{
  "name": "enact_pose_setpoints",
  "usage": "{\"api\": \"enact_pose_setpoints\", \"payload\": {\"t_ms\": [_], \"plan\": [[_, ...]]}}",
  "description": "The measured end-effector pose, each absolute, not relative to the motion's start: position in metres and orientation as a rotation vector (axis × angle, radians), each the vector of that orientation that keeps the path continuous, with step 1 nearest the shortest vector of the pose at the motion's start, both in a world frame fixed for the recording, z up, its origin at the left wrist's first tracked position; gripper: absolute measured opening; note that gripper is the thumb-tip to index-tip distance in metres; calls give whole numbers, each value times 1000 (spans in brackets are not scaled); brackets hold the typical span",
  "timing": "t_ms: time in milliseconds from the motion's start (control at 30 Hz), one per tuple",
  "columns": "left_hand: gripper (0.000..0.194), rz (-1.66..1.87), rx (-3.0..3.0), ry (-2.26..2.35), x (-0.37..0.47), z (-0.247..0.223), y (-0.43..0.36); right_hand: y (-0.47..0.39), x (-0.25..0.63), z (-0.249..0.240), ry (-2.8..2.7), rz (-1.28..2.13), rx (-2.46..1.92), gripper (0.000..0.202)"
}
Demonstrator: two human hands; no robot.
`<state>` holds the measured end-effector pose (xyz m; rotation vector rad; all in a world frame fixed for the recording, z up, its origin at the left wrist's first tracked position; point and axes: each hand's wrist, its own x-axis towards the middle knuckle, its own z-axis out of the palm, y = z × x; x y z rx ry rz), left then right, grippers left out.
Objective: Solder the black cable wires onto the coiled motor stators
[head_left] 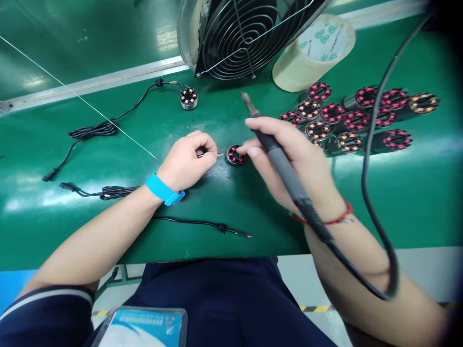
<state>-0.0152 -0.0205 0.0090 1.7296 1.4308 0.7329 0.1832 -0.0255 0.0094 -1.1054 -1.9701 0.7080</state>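
Note:
My left hand [188, 161], with a blue wrist strap [164, 190], pinches thin wire ends that seem to belong to a black cable, mostly hidden by the fingers. Just right of those fingertips sits a small motor stator [235, 155] with red windings. In my right hand [289, 154] is a soldering iron [284, 171], its tip [248, 100] pointing up and away from the stator. The right fingertips touch or nearly touch the stator's right edge. A coiled black cable [117, 193] runs beneath my left forearm; another cable [195, 221] with bare wire ends lies nearer me.
At the back stand a fan [249, 43] with a wire guard and a large tape roll [314, 53]. Several stators [356, 120] with red or copper windings stand at right. Behind my left hand, a stator [188, 98] is wired to a cable [96, 130]. The iron's cord [367, 159] loops at right.

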Motion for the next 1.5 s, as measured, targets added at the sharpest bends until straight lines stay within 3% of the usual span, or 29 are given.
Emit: {"api": "enact_pose_setpoints", "payload": {"t_ms": [133, 367, 1033, 1500], "plan": [[14, 721, 1743, 1449, -13, 9, -21, -48, 189, 22, -1873, 584, -1125, 31], [17, 718, 1787, 1508, -9, 8, -22, -80, 190, -6, -1731, 450, -1073, 30], [18, 752, 1792, 1518, -9, 4, -23, -83, 191, -14, -1628, 633, -1153, 24], [15, 752, 1770, 1524, -9, 4, -23, -71, 193, 3, -1745, 567, -1159, 26]]}}
